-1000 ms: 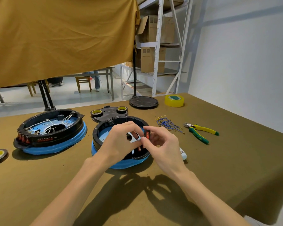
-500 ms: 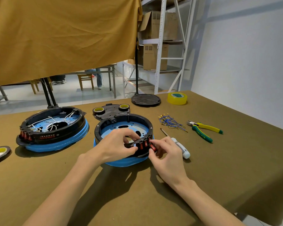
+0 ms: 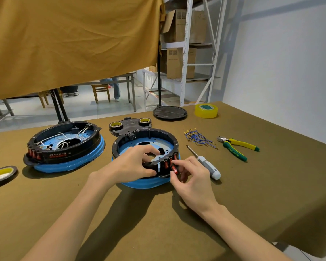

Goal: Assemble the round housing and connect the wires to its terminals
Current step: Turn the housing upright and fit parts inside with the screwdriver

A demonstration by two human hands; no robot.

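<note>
Currently seating red switch (image 3: 174, 169) at round housing (image 3: 146, 146) near rim, pinched in right hand (image 3: 191, 178). Left hand (image 3: 132, 164) gripping same rim, likely bracing against push. Wires (image 3: 199, 138) right of housing, untouched.

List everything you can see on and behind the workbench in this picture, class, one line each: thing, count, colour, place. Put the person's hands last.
round housing: 1, black ring on blue base, centre of table, no wires inside
wired housing: 1, black and blue, white wires inside, to the left
red switch: 1, in the right hand's grip at the housing's near rim
blue wires: 1 bundle, right of the housing
screwdriver: 1, white handle, beside the right hand
pliers: 1, yellow and green, far right
tape rolls: 4, one clear yellow at back, two on a black plate, one at the left edge
black disc: 1, back of table
shelving: 1, white, holds cardboard boxes
left hand: grips the housing's rim
right hand: pinches the switch
</note>
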